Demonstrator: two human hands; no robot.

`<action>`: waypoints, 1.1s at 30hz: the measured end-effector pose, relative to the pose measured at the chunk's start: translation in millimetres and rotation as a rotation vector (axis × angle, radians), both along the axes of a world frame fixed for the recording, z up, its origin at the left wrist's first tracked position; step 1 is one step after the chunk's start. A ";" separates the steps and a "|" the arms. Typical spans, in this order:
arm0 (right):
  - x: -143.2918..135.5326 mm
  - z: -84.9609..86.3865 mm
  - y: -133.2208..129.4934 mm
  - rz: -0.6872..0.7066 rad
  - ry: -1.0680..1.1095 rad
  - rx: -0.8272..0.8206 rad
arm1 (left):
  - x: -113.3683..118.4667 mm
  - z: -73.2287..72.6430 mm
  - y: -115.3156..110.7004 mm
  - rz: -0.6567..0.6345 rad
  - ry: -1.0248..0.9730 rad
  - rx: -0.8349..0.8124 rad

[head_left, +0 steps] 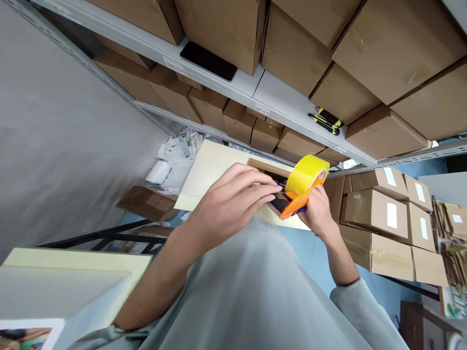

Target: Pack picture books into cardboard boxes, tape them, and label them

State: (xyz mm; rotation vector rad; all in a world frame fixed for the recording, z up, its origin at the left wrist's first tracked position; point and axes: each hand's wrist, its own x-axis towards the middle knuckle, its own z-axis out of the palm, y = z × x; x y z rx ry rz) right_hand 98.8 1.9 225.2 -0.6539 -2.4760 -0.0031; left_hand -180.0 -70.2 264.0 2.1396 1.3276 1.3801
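Note:
An orange tape dispenser [292, 206] with a wide roll of yellow packing tape [304, 175] is held up in front of my body. My right hand [318, 211] wraps round its handle side. From the left, my left hand [237, 197] reaches in with its fingers close together, the tips pressed to the dispenser's front end. Whether those tips pinch the loose end of the tape is hidden. Behind and below the dispenser, a brown cardboard box [268, 166] is partly visible on a cream tabletop [199, 177].
Shelves ahead hold cardboard boxes [297, 53], a black phone [208, 60] and black-and-yellow cutters [326, 120]. Cartons with white labels [375, 211] are stacked at right. White scraps [177, 160] and an open carton [148, 203] lie at left, near the grey wall [65, 126].

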 end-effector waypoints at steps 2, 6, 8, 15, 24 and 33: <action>2.2 0.6 -1.0 -0.011 -0.010 0.026 | 0.7 0.5 -3.0 -0.008 0.011 -0.004; 3.8 2.1 -4.3 -0.007 -0.004 0.014 | 2.5 -0.4 -10.7 -0.003 0.042 0.060; 3.3 4.1 -7.1 -0.009 -0.034 -0.004 | 2.6 -1.6 -13.8 -0.004 0.046 0.077; -4.3 11.7 -15.2 0.065 -0.175 0.023 | -2.3 -14.1 -15.7 0.017 0.033 0.015; 3.5 23.7 -26.9 0.120 -0.508 -0.439 | 3.7 -59.2 -36.2 0.105 -0.178 -0.322; 20.8 62.2 22.6 -0.145 -0.891 -0.881 | -37.1 -120.5 -17.9 0.196 -0.728 -0.870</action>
